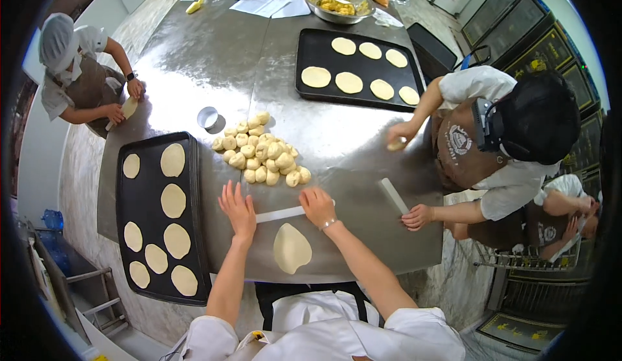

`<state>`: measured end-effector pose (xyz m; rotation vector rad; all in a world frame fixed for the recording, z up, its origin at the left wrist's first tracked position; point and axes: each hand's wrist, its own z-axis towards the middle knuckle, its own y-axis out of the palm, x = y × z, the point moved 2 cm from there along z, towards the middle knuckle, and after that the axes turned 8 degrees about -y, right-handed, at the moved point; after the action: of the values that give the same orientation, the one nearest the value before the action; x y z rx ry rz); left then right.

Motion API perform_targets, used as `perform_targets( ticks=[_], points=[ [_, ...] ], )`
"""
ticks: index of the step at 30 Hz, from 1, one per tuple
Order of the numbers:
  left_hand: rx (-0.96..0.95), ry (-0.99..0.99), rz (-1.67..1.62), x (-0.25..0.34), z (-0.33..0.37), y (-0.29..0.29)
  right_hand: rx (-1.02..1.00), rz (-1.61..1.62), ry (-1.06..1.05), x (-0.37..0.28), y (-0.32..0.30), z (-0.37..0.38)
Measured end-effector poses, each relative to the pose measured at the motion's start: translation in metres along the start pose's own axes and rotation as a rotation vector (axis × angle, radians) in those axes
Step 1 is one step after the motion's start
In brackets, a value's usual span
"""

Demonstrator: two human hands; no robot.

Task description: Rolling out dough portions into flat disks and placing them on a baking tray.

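Note:
A white rolling pin (pixel 280 214) lies crosswise on the steel table in front of me. My left hand (pixel 237 210) is open at the pin's left end, fingers stretched forward and apart. Over the other end, my right hand (pixel 317 207) has its fingers bent round the pin. A flattened, teardrop-shaped piece of dough (pixel 292 249) rests on the metal between the pin and my body, touched by neither hand. Just beyond my hands sits a heap of small dough balls (pixel 262 153).
Dough rounds lie on a black tray (pixel 198 231) at left and another black tray (pixel 360 100) at far right. A metal ring (pixel 207 117) and a bowl of yellow filling (pixel 322 16) stand farther off. Co-workers handle dough at left and right; the right one holds a rolling pin (pixel 394 196).

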<state>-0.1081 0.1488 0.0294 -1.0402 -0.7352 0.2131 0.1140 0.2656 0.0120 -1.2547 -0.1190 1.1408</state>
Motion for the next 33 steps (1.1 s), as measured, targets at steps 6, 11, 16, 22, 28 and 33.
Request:
perform_targets(
  ticks=[6,11,16,22,28,33],
  points=[
    [-0.29,-0.258,-0.413,0.008,-0.134,-0.006,0.047,0.3,0.291,-0.056,0.016,-0.093],
    [-0.53,-0.579,-0.4,0.036,-0.119,0.003,-0.13,0.404,0.592,-0.055,0.039,-0.075],
    [-0.449,-0.257,-0.058,0.034,-0.142,0.008,-0.264,0.232,0.226,-0.051,0.028,-0.074],
    [-0.654,-0.28,-0.309,0.009,-0.174,-0.037,-0.573,0.302,-0.155,-0.052,-0.009,-0.076],
    [-0.657,-0.354,-0.694,-0.021,-0.138,-0.121,-1.045,0.51,-0.053,-0.129,-0.048,0.001],
    [-0.36,-0.438,-0.789,-0.102,-0.045,-0.197,-0.88,0.668,-0.218,-0.22,0.025,0.107]
  ],
)
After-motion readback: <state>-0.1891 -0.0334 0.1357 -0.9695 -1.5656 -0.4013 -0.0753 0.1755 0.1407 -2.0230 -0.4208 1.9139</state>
